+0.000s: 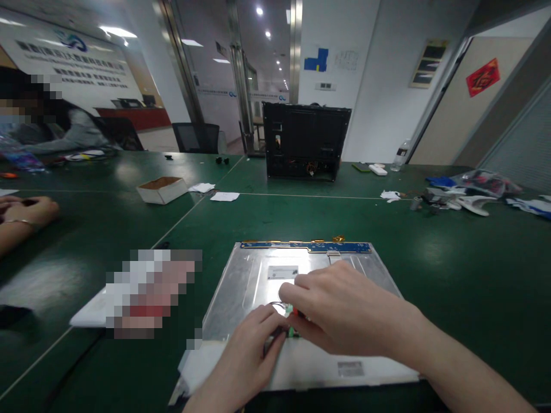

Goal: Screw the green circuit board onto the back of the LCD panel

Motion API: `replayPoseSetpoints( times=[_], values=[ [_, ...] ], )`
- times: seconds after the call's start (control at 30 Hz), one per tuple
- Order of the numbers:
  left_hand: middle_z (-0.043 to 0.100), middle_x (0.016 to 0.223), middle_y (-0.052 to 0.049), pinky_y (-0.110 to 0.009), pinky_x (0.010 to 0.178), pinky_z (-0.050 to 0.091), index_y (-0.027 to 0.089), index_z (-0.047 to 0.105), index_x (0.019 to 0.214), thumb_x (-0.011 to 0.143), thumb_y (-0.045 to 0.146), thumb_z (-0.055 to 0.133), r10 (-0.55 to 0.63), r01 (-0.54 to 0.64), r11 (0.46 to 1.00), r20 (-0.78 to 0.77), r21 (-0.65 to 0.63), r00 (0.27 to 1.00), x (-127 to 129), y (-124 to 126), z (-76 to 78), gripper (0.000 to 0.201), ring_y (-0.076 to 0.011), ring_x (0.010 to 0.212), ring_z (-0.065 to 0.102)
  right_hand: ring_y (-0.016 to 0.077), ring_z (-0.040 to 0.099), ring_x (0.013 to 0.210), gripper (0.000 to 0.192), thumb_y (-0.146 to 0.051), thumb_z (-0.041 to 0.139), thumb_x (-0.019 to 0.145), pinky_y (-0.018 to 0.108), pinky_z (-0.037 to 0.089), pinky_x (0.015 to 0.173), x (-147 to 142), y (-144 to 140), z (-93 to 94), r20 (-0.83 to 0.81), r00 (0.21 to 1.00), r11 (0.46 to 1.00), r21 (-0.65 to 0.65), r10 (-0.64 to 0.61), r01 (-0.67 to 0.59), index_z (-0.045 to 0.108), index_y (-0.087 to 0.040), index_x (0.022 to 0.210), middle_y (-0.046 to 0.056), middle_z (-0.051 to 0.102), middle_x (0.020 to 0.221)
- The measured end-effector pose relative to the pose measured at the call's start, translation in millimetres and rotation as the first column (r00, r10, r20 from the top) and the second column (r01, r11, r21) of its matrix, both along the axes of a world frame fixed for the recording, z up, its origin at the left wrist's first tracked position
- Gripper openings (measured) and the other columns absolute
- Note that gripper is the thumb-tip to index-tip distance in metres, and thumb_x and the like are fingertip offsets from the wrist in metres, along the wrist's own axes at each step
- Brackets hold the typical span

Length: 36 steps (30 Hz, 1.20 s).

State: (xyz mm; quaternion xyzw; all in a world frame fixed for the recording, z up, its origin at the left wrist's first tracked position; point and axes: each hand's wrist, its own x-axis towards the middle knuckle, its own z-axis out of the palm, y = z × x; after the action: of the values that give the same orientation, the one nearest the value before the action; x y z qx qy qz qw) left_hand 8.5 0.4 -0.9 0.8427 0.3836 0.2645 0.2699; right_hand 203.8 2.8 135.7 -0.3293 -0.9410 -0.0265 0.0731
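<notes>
Panel (257, 287) sat at table's (465, 275) near edge. My right hand (340, 304) pinched red piece (295, 311); left hand (253, 339) narrow-fingered, hold unclear. Light pressure seemed best.

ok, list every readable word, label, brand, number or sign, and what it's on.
"福", probably: red sign on the door.
Wall sign: large Chinese lettering, too blurred to quote.
Metal panel: upper label and lower label too small.
Glass partition: lettering too small.
Bottle: label too blurred.
Wall sheet: print too faint.
</notes>
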Motion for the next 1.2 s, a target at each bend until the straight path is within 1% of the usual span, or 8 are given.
replayPoseSetpoints(
  times=[0.07,0.17,0.27,0.43,0.6,0.73,1.03,1.2],
  values=[
    [0.061,0.097,-0.006,-0.033,0.083,0.048,0.021,0.059,0.092,0.086,0.012,0.045,0.007,-0.007,1.0,-0.01,-0.007,1.0,0.3,-0.2,1.2,0.018,-0.0225,0.094,0.057,0.0133,0.051,0.057,0.005,-0.023,0.048,0.089,0.029,0.019,0.045,-0.3,-0.7,1.9,0.0,1.0,1.0,-0.016,0.016,-0.016,0.049,-0.018,0.089,0.001,0.063,0.077],
    [0.061,0.096,-0.007,-0.033,0.083,0.049,0.021,0.059,0.089,0.086,0.013,0.045,0.016,-0.016,1.0,-0.012,-0.005,1.0,1.0,-0.1,2.7,0.017,-0.0229,0.093,0.057,0.0135,0.052,0.059,0.009,-0.022,0.049,0.086,0.029,0.021,0.045,-0.2,-0.9,4.3,0.006,0.999,0.998,-0.057,0.031,-0.031,0.048,-0.017,0.094,0.002,0.063,0.083],
    [0.061,0.095,-0.007,-0.034,0.083,0.049,0.021,0.059,0.089,0.086,0.013,0.044,0.012,-0.012,1.0,0.0,0.001,1.0,1.5,0.0,2.8,0.017,-0.0226,0.092,0.057,0.0138,0.053,0.062,0.009,-0.025,0.048,0.089,0.029,0.022,0.047,0.8,0.4,4.3,0.008,1.0,0.997,-0.08,0.022,-0.021,0.049,-0.017,0.094,0.002,0.064,0.085],
    [0.061,0.096,-0.007,-0.036,0.086,0.048,0.021,0.059,0.092,0.088,0.015,0.043,-0.003,0.003,1.0,0.021,0.005,1.0,1.3,-0.2,2.1,0.018,-0.0222,0.093,0.057,0.013,0.053,0.063,0.014,-0.033,0.052,0.092,0.028,0.018,0.049,2.3,2.8,1.4,0.011,1.0,0.998,-0.069,-0.011,0.012,0.05,-0.019,0.092,0.001,0.064,0.081],
    [0.062,0.098,-0.008,-0.035,0.085,0.048,0.021,0.06,0.093,0.086,0.012,0.043,0.002,-0.002,1.0,0.007,-0.004,1.0,1.4,-0.3,5.7,0.021,-0.023,0.095,0.057,0.013,0.053,0.059,0.01,-0.027,0.045,0.094,0.029,0.018,0.047,-0.3,0.9,3.4,0.013,1.0,0.999,-0.048,-0.015,0.016,0.049,-0.019,0.096,0.001,0.064,0.08],
    [0.063,0.092,-0.007,-0.034,0.081,0.05,0.021,0.062,0.089,0.083,0.014,0.046,0.03,-0.03,1.0,-0.001,0.0,1.0,2.1,-0.5,7.8,0.018,-0.0234,0.09,0.059,0.0129,0.052,0.059,0.01,-0.023,0.046,0.089,0.028,0.02,0.046,-0.9,-1.1,6.2,0.018,1.0,0.996,-0.087,0.021,-0.019,0.048,-0.018,0.098,0.002,0.063,0.084],
    [0.063,0.095,-0.006,-0.034,0.085,0.049,0.021,0.06,0.09,0.083,0.011,0.046,0.016,-0.016,1.0,0.018,0.021,1.0,0.8,-1.5,2.4,0.019,-0.0223,0.092,0.059,0.0123,0.05,0.06,0.013,-0.033,0.05,0.092,0.028,0.016,0.049,2.0,1.5,2.8,0.006,1.0,0.997,-0.072,0.011,-0.011,0.052,-0.02,0.092,0.0,0.062,0.079],
    [0.063,0.1,-0.006,-0.033,0.083,0.049,0.022,0.061,0.096,0.086,0.011,0.044,0.003,-0.003,1.0,0.027,0.016,1.0,1.0,-1.0,3.8,0.023,-0.0223,0.096,0.058,0.0119,0.05,0.058,0.011,-0.029,0.047,0.093,0.028,0.017,0.048,2.2,1.1,2.8,0.02,1.0,0.998,-0.065,0.001,0.0,0.052,-0.02,0.091,0.0,0.062,0.077]
  ],
)
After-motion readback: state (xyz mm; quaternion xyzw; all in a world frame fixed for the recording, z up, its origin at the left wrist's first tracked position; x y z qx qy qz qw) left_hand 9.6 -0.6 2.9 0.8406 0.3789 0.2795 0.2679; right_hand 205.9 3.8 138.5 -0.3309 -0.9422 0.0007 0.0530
